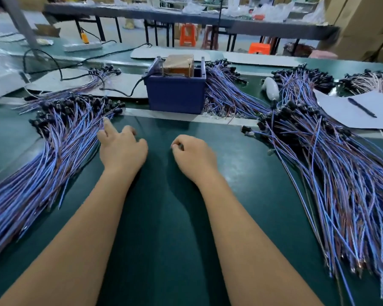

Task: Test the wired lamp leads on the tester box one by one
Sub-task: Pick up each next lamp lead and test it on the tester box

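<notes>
The blue tester box [176, 93] stands at the middle back of the green bench, with a brown block in its top. A big fan of blue-and-brown wired lamp leads [53, 155] lies to the left, another pile of leads [332, 173] to the right. My left hand [122, 149] hovers by the left pile, fingers spread, a fingertip touching the leads' edge. My right hand [195, 155] rests on the bench in front of the box, its fingers curled under; nothing shows in it.
More lead bundles [226, 89] lie beside and behind the box. A black cable [119, 91] runs left from the box toward a power strip [82, 46]. White paper with a pen [362, 107] lies at the right; a white bulb [271, 88] sits behind the right pile.
</notes>
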Tool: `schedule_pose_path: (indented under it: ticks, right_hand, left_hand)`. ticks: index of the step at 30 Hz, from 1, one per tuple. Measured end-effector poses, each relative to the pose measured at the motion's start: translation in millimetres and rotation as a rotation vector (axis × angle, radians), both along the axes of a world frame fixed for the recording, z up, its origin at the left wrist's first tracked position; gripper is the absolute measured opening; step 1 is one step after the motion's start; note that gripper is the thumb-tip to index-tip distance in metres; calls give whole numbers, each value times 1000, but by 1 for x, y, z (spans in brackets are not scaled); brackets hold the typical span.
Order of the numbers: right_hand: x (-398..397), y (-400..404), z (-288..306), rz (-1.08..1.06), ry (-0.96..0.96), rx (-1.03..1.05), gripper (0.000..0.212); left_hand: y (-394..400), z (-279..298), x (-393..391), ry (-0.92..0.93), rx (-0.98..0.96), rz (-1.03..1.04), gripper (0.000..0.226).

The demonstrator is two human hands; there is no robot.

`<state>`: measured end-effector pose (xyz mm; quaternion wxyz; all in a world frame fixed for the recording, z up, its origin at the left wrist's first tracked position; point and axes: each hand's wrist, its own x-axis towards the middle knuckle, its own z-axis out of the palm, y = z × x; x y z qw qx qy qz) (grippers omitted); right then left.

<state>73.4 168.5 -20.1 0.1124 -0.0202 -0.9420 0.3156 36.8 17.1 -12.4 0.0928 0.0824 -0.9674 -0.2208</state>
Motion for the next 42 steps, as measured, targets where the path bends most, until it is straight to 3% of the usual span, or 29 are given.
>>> schedule_pose_path:
  ticks: [5,10,18,25,28,31,34,38,40,42]
  right_hand:
    - [-4,5,-2,-2,13,-69,21]
    - [-6,7,-4,11,24,-111,19]
    - [-6,9,-4,28,25,-204,19]
    - [-2,10,-2,54,23,-287,19]
    - [-1,9,-1,47,32,-313,18]
    - [-1,9,-1,51,21,-320,18]
    - [0,9,-1,51,13,-331,18]
    - [-1,9,-1,43,28,-342,18]
    - [-3,9,-1,-10,73,-417,20]
    - [-7,11,0,-102,107,-612,28]
  left_hand:
    - [-22,8,-25,-50,17,112,57]
    - [-12,-2,-29,14,-9,218,49]
    - [-15,-8,-25,133,2,186,29]
    - [-18,-9,-18,382,188,207,28]
    - [-18,-9,-22,450,198,49,30]
    - [-18,-10,-27,292,177,-140,46]
    - [-16,-15,-30,143,77,-147,50]
    - [-7,-15,-28,189,4,-105,39]
    - [0,-13,-22,344,158,-155,33]
    - [14,-5,-11,455,535,-230,30]
